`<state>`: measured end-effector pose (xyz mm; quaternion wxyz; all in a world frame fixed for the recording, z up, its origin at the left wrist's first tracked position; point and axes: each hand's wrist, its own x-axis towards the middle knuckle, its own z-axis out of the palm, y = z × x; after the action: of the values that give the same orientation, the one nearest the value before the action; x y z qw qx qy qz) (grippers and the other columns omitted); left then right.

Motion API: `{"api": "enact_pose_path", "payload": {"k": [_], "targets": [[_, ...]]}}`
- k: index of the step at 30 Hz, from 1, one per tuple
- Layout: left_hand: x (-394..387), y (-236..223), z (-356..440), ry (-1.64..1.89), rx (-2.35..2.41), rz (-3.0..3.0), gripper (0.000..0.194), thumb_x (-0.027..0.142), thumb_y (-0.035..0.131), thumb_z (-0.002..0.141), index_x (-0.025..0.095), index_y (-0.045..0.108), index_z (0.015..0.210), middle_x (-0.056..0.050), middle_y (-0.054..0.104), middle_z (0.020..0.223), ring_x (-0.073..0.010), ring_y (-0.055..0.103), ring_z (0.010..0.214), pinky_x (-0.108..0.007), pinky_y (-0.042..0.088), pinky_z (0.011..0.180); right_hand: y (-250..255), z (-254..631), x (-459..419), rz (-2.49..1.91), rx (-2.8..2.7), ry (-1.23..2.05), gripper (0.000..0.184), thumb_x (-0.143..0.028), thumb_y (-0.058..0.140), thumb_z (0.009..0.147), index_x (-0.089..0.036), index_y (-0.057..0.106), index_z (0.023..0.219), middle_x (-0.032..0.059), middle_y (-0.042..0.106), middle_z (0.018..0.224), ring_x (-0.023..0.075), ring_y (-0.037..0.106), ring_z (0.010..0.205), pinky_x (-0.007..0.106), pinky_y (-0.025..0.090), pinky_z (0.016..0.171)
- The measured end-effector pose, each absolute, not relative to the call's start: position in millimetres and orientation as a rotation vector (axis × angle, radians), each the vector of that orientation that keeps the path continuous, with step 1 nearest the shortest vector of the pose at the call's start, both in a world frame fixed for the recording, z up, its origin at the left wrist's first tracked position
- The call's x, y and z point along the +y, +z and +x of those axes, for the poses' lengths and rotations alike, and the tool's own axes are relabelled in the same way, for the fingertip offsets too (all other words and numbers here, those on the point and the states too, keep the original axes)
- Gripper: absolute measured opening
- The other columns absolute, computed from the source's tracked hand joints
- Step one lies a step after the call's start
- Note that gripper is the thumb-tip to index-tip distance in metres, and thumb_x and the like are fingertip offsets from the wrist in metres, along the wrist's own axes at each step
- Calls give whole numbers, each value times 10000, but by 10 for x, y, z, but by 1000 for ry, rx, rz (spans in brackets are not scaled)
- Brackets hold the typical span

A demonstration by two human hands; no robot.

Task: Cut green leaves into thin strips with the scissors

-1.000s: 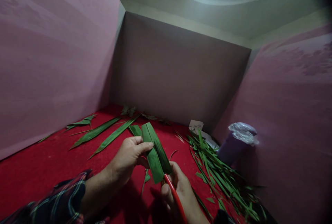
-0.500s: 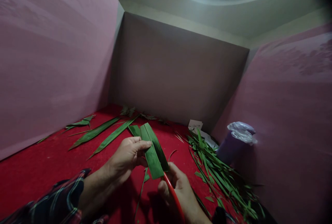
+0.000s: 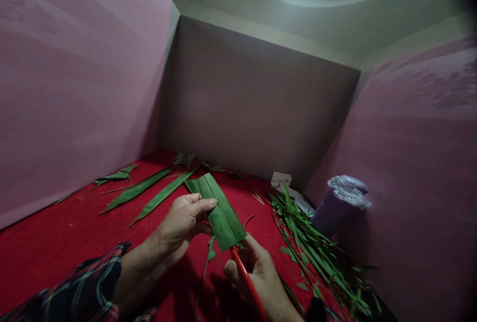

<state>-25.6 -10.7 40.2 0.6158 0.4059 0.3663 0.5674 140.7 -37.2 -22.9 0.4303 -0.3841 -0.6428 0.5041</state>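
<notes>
My left hand [image 3: 185,222] pinches a broad green leaf strip [image 3: 222,215] between thumb and fingers, its lengthwise crease facing me. A shorter green piece shows behind the strip's upper left edge. In my right hand [image 3: 257,267] is a tool with a long, curved red handle [image 3: 246,277]. The handle's upper end meets the lower edge of the leaf strip, and the tool's head is hidden there. Fingertips of my right hand also touch or lie just behind the strip's lower right corner; which, I cannot tell.
Red cloth [image 3: 112,247] covers the floor. Long leaves [image 3: 164,198] lie at the left, and a heap of narrow leaves [image 3: 316,247] at the right. A purple bin [image 3: 331,212] with clear plastic over its rim stands by the right wall, near a white card [image 3: 281,180].
The leaf strip has opened out from a folded, angled shape to nearly flat. Its lower end has risen slightly, and my right hand with the red-handled tool has shifted a little left.
</notes>
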Motion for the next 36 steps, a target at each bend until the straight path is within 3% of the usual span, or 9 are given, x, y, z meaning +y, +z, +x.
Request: {"api": "enact_pose_path", "payload": {"k": [3, 10, 15, 27, 36], "targets": [[-104, 394, -246, 1309, 848, 947, 157, 242, 671, 659, 108, 593, 684, -51, 644, 616, -137, 587, 525, -225, 475, 443, -206, 1404, -375, -922, -1582, 1298, 444, -478, 662, 709, -168, 543, 1005, -85, 381, 535, 55, 320, 432, 159, 276, 398], [-128, 390, -240, 1293, 847, 958, 162, 243, 662, 672, 100, 594, 706, -47, 642, 603, -134, 585, 507, -225, 470, 444, -183, 1393, -371, -877, -1540, 1198, 391, -485, 701, 656, -165, 582, 847, -37, 453, 636, 89, 360, 535, 198, 309, 475], [-95, 392, -264, 1330, 819, 920, 139, 225, 662, 673, 100, 612, 704, -51, 655, 620, -130, 595, 519, -216, 478, 449, -210, 1408, -357, -961, -1540, 1156, 398, -480, 725, 622, -171, 564, 816, -67, 370, 562, 81, 304, 494, 202, 251, 448], [-114, 389, -250, 1310, 861, 997, 200, 288, 680, 648, 105, 606, 679, -42, 630, 589, -136, 577, 487, -233, 447, 438, -219, 1424, -340, -881, -1646, 1104, 433, -543, 663, 666, -163, 579, 857, -35, 446, 645, 97, 333, 551, 205, 275, 488], [-95, 416, -295, 1310, 860, 994, 169, 257, 670, 651, 103, 604, 674, -37, 623, 577, -113, 549, 458, -207, 425, 398, -202, 1440, -357, -925, -1666, 1127, 450, -563, 652, 667, -161, 575, 857, -61, 349, 593, 90, 277, 528, 202, 228, 465]]}}
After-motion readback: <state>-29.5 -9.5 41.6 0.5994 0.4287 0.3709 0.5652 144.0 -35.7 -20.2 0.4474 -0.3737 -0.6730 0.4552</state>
